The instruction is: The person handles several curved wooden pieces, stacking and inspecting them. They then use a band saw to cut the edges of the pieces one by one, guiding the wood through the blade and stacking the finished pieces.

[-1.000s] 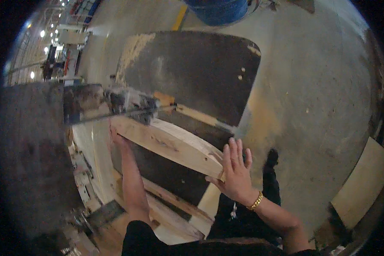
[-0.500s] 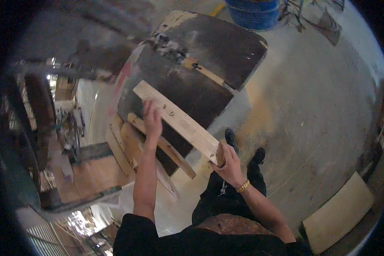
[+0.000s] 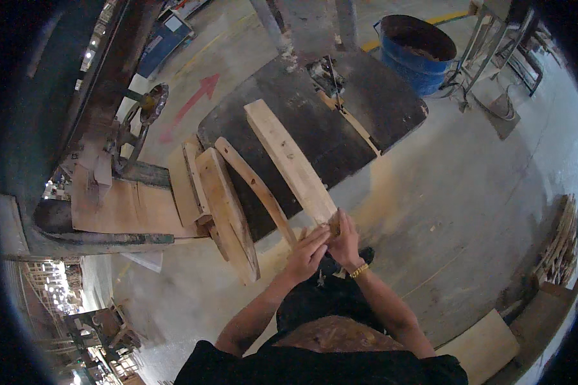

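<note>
A thick, pale wooden beam (image 3: 288,157) lies across the dark machine table (image 3: 379,115), its far end over the tabletop and its near end past the front edge. My right hand (image 3: 345,244), with a gold bracelet at the wrist, grips the right side of that near end. Close beside it, my left hand (image 3: 307,254) has its fingers bent against the left side of the same end; its thumb is partly hidden. Left of the beam, a narrow curved wooden piece (image 3: 258,189) rests on the table edge.
Several boards (image 3: 221,199) lean at the table's left, beside a machine handwheel (image 3: 141,128). Behind the table stands a blue drum (image 3: 417,61); metal frames (image 3: 494,51) are right of it. A wooden panel (image 3: 485,350) lies at the lower right.
The beam has turned more lengthwise, pointing away from me. My left hand has left its far part and come back beside my right hand at the near end. The view has shifted too.
</note>
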The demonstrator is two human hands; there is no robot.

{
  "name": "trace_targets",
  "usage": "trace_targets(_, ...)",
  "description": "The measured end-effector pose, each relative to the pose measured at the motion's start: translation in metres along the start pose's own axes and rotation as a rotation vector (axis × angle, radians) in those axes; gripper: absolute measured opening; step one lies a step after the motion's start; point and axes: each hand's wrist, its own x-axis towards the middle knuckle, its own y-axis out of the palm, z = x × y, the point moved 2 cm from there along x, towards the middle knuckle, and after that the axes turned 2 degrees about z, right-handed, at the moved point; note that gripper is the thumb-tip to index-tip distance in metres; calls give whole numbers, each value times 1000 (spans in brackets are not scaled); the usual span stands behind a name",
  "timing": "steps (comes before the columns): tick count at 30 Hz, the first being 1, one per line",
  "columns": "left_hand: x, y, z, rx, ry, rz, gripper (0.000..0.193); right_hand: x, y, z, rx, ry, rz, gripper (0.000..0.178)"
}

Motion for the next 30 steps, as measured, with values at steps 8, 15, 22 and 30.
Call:
trace_targets(8,4,-10,32,-547,-278,-434,58,-6,55,-7,867,531,156,59)
trace_targets(15,12,12,39,-1000,-467,-343,65,2,56,-7,833,497,137,63)
trace_targets(22,-2,-8,36,-874,-410,-223,60,-34,17,-6,563,585,136,46)
trace_targets(30,-31,-20,102,-1028,-747,-401,32,-4,34,86,403,203,78,37)
